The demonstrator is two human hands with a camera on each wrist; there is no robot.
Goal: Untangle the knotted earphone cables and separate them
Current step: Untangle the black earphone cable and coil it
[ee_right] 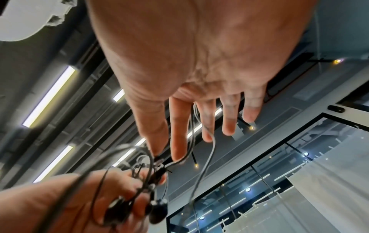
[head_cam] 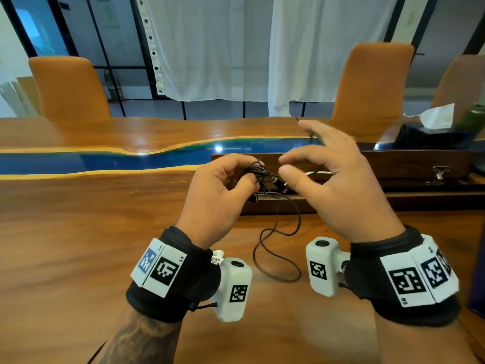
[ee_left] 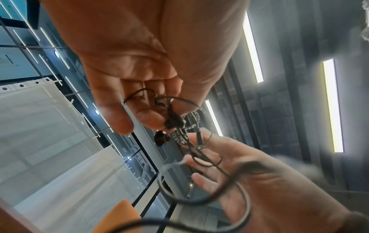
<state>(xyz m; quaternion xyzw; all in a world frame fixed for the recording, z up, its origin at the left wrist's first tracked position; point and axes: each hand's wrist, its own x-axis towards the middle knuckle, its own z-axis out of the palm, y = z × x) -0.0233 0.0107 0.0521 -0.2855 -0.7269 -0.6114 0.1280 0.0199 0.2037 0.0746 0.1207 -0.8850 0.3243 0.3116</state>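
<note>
Earphone cables [head_cam: 262, 177], thin black knotted clump, in curled left-hand fingers [head_cam: 236, 164]; right-hand fingers [head_cam: 301, 156] loosely spread.

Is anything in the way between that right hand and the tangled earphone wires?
Nothing visible. The left hand grips the cable knot in mid-air, and the right hand has thumb and forefinger right at it, above the table.
</note>
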